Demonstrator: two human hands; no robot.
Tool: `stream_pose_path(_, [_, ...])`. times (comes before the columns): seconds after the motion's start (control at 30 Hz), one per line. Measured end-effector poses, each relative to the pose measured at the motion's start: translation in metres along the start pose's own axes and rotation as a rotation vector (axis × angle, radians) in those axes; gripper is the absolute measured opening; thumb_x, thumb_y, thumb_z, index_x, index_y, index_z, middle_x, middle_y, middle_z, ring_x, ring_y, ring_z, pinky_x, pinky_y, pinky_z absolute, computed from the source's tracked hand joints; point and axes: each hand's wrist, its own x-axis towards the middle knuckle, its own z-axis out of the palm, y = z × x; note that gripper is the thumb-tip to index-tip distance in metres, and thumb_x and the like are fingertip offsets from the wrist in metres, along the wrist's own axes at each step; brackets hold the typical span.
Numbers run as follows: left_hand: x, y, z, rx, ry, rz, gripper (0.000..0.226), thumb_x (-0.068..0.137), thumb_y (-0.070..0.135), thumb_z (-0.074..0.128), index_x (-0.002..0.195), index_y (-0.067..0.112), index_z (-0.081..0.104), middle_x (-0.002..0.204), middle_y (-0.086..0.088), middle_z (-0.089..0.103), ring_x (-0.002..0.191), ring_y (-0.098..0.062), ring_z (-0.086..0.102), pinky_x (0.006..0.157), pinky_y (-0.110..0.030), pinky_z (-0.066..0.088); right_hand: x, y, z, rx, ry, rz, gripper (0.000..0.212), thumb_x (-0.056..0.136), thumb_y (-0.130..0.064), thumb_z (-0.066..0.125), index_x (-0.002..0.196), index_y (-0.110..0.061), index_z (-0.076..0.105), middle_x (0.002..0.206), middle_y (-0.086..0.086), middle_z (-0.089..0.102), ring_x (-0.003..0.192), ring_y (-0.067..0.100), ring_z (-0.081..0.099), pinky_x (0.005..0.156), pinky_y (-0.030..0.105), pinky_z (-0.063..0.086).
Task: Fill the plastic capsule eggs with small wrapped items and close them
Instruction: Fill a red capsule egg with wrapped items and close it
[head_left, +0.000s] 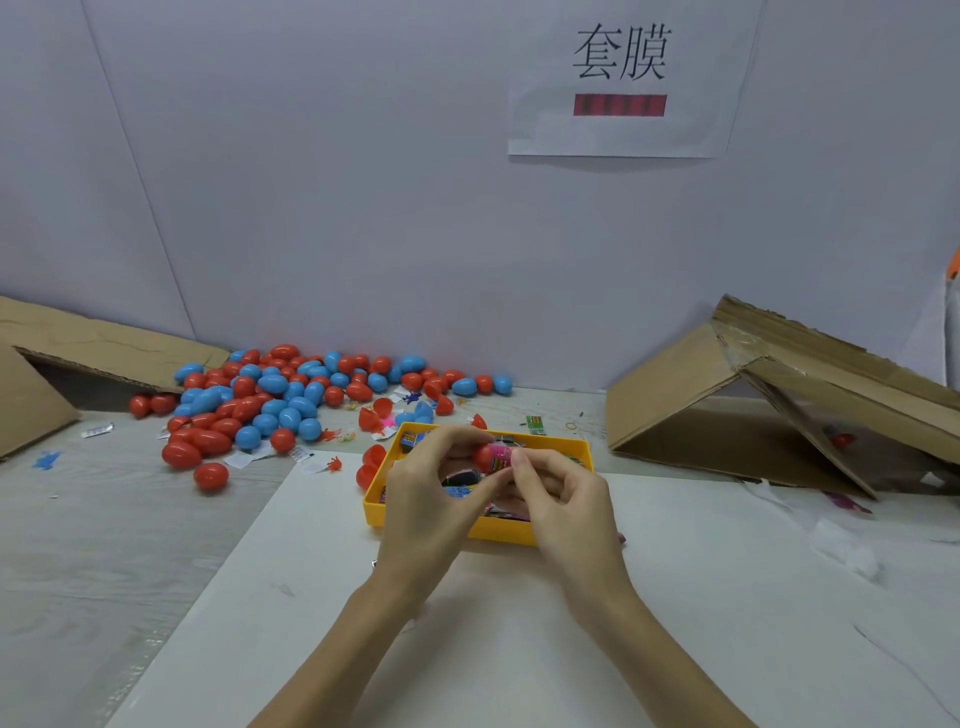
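Over the yellow tray (498, 535) my left hand (431, 499) grips a red egg half (484, 456) between thumb and fingers. My right hand (563, 499) pinches a pink wrapped item (503, 455) whose end sits in the open mouth of that half. The tray holds several more small wrapped items (460, 491), partly hidden by my hands. A heap of red and blue capsule eggs (270, 400) lies at the back left of the table.
Open red halves (370, 470) lie just left of the tray. A cardboard box (779, 410) lies on its side at the right, another cardboard box (47, 374) at the left. A white sheet (415, 649) covers the table under my forearms. Small wrappers and toys lie scattered about.
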Motion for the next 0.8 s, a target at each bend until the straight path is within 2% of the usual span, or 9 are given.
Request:
stream_pose_path(0.1, [0.001, -0.005, 0.002, 0.079, -0.022, 0.085, 0.041, 0.079, 0.017, 0.086, 0.114, 0.014, 0.066, 0.106, 0.011, 0.067, 0.1, -0.007, 0.066, 0.084, -0.023, 0.058, 0.001, -0.005, 0.0, -0.002, -0.016, 0.048, 0.007, 0.095, -0.024, 0.071, 0.101, -0.025, 0.075, 0.093, -0.009, 0.079, 0.093, 0.011, 0.076, 0.073, 0.024, 0.062])
stream_pose_path(0.2, [0.003, -0.01, 0.001, 0.118, -0.094, 0.123, 0.057, 0.079, 0.027, 0.086, 0.128, 0.018, 0.059, 0.119, 0.009, 0.058, 0.111, -0.005, 0.059, 0.092, -0.018, 0.052, 0.011, -0.006, -0.007, 0.102, -0.027, 0.244, 0.016, 0.093, -0.02, 0.074, 0.108, -0.013, 0.074, 0.097, 0.003, 0.08, 0.092, 0.016, 0.077, 0.075, 0.029, 0.062])
stream_pose_path(0.27, [0.005, -0.011, -0.003, 0.14, -0.088, 0.128, 0.062, 0.08, 0.043, 0.08, 0.132, 0.022, 0.054, 0.124, 0.012, 0.052, 0.114, -0.006, 0.056, 0.095, -0.013, 0.047, 0.03, -0.014, -0.023, 0.365, -0.042, 0.407, 0.026, 0.095, -0.015, 0.071, 0.116, 0.0, 0.072, 0.109, 0.014, 0.078, 0.098, 0.019, 0.075, 0.084, 0.031, 0.061])
stream_pose_path(0.33, [0.008, -0.012, -0.007, 0.143, -0.051, 0.128, 0.057, 0.082, 0.05, 0.073, 0.131, 0.028, 0.053, 0.121, 0.019, 0.05, 0.111, -0.006, 0.057, 0.092, -0.012, 0.047, 0.058, -0.033, -0.051, 0.768, -0.022, 0.493, 0.03, 0.097, -0.01, 0.065, 0.122, 0.007, 0.067, 0.116, 0.021, 0.073, 0.1, 0.022, 0.07, 0.084, 0.028, 0.061])
stream_pose_path(0.4, [0.011, -0.012, -0.009, 0.131, -0.021, 0.119, 0.051, 0.084, 0.05, 0.07, 0.128, 0.031, 0.054, 0.118, 0.023, 0.049, 0.107, -0.007, 0.058, 0.087, -0.012, 0.049, 0.088, -0.055, -0.082, 1.049, 0.115, 0.39, 0.031, 0.102, -0.009, 0.058, 0.127, 0.008, 0.062, 0.116, 0.021, 0.071, 0.103, 0.024, 0.071, 0.073, 0.027, 0.063])
stream_pose_path(0.47, [0.011, -0.012, -0.008, 0.14, -0.015, 0.107, 0.046, 0.085, 0.048, 0.068, 0.125, 0.027, 0.058, 0.114, 0.019, 0.052, 0.104, -0.008, 0.059, 0.084, -0.013, 0.05, 0.111, -0.072, -0.105, 1.18, 0.232, 0.234, 0.031, 0.107, -0.013, 0.051, 0.128, 0.008, 0.058, 0.122, 0.022, 0.07, 0.11, 0.027, 0.071, 0.076, 0.029, 0.063])
stream_pose_path(0.57, [0.011, -0.013, -0.009, 0.173, -0.023, 0.074, 0.036, 0.087, 0.043, 0.069, 0.118, 0.025, 0.063, 0.11, 0.015, 0.056, 0.098, -0.007, 0.061, 0.081, -0.014, 0.05, 0.116, -0.068, -0.114, 1.133, 0.261, 0.221, 0.032, 0.109, -0.012, 0.043, 0.13, 0.009, 0.054, 0.122, 0.024, 0.069, 0.112, 0.029, 0.071, 0.082, 0.03, 0.062])
stream_pose_path(0.7, [0.011, -0.017, -0.006, 0.168, -0.017, -0.005, 0.018, 0.096, 0.021, 0.066, 0.113, 0.023, 0.063, 0.103, 0.01, 0.06, 0.095, -0.005, 0.06, 0.077, -0.016, 0.052, 0.084, -0.03, -0.085, 0.85, 0.105, 0.324, 0.028, 0.105, -0.006, 0.049, 0.126, 0.007, 0.062, 0.106, 0.019, 0.076, 0.094, 0.025, 0.077, 0.076, 0.028, 0.063])
stream_pose_path(0.8, [0.005, -0.02, -0.002, 0.235, -0.045, -0.053, 0.02, 0.099, 0.013, 0.063, 0.117, 0.021, 0.061, 0.104, 0.008, 0.061, 0.097, -0.007, 0.059, 0.08, -0.018, 0.051, 0.058, -0.003, -0.056, 0.687, 0.012, 0.358, 0.025, 0.107, -0.009, 0.049, 0.123, 0.005, 0.062, 0.107, 0.022, 0.076, 0.096, 0.026, 0.077, 0.074, 0.028, 0.063])
